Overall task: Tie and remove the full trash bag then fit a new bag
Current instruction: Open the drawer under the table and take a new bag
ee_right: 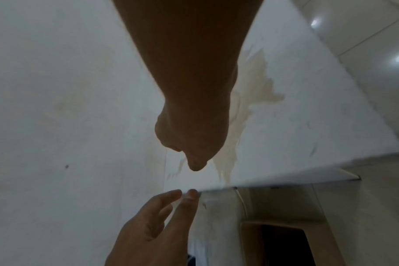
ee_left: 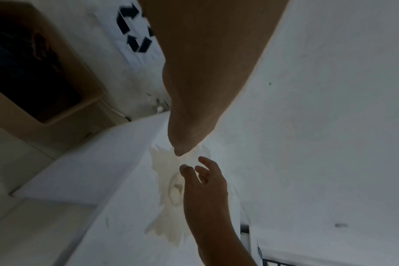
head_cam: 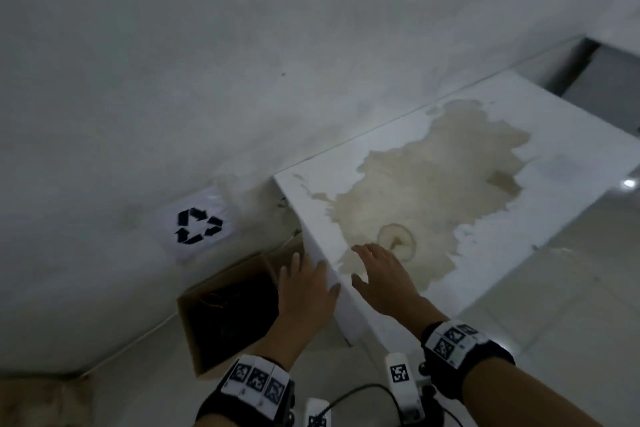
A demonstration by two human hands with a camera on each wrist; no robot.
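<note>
Head view: two bare hands, left hand (head_cam: 304, 291) and right hand (head_cam: 382, 279), fingers spread, holding nothing, over one white stained table (head_cam: 571, 163); one brown cardboard box (head_cam: 194, 333) with dark lining at eight o'clock; one recycling sign (head_cam: 199, 225) at ten.

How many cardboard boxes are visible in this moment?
1. The open cardboard box stands on the floor against the wall, under the recycling sign, left of the white table. Others may sit outside the views.

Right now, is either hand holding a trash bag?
No: the left hand and right hand both hover with fingers spread at the white table, holding nothing.
</note>
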